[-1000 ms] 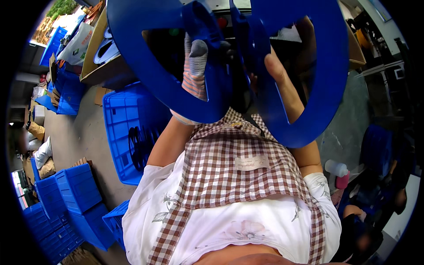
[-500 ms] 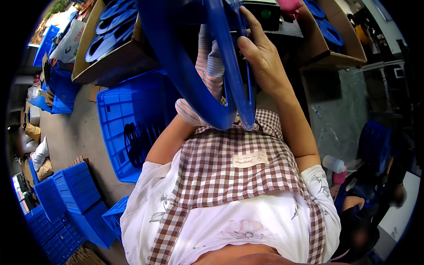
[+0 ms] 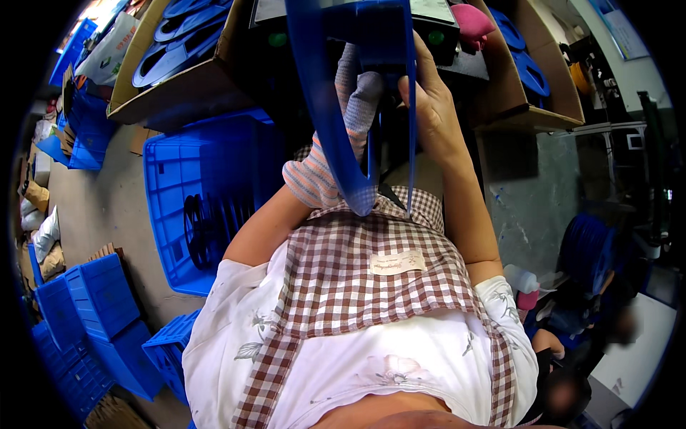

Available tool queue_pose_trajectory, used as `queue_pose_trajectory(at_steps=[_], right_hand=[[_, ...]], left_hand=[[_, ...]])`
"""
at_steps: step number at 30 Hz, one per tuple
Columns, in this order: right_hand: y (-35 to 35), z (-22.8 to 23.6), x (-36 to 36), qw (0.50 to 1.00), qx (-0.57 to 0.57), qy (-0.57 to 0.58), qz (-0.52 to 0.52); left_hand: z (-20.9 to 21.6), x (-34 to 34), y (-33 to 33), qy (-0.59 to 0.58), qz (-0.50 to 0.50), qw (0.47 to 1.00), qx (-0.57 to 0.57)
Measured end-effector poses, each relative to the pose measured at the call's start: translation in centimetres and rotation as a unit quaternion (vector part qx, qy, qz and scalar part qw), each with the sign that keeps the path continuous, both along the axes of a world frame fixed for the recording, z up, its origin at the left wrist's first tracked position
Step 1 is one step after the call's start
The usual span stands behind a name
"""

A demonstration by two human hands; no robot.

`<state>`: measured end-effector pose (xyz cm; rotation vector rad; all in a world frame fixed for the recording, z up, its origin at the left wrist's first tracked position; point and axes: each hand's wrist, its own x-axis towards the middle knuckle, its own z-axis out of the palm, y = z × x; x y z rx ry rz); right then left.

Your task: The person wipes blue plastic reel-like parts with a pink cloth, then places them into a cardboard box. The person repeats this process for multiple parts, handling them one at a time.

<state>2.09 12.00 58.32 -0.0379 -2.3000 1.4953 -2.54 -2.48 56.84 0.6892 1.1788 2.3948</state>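
Note:
A large blue plastic reel (image 3: 321,107) stands almost edge-on in front of my chest, its two ring-shaped flanges apart from each other. My left hand (image 3: 361,107), in a striped knit glove, is at the reel's inner side, its fingers reaching up around the middle; part of it is hidden behind the near flange. Bare, my right hand (image 3: 437,118) grips the right flange's edge, thumb toward me and fingers on the far side. Behind the reel is a dark machine (image 3: 439,32) with green round buttons, mostly covered by the reel.
Cardboard boxes with blue ring-shaped parts stand at the far left (image 3: 168,100) and far right (image 3: 532,111). A blue crate (image 3: 161,207) holding dark reels is beside my left arm. Stacked blue crates (image 3: 107,297) stand lower left. A pink cloth (image 3: 471,27) lies by the machine. Another person (image 3: 550,343) is lower right.
The reel has turned more edge-on and its upper part has moved right. Both hands have stayed on it, the gloved one shifting slightly right. The whole view has shifted a little.

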Motion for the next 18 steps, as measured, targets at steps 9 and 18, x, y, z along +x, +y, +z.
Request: queue_pose_trajectory(at_steps=[9, 18], right_hand=[[0.6, 0.5, 0.2, 0.999, -0.031, -0.035, 0.014], [5.5, 5.4, -2.0, 0.972, 0.220, -0.061, 0.056]], left_hand=[[-0.6, -0.2, 0.1, 0.029, 0.023, 0.999, -0.034], [-1.6, -8.0, -2.5, 0.096, -0.080, 0.990, -0.062]])
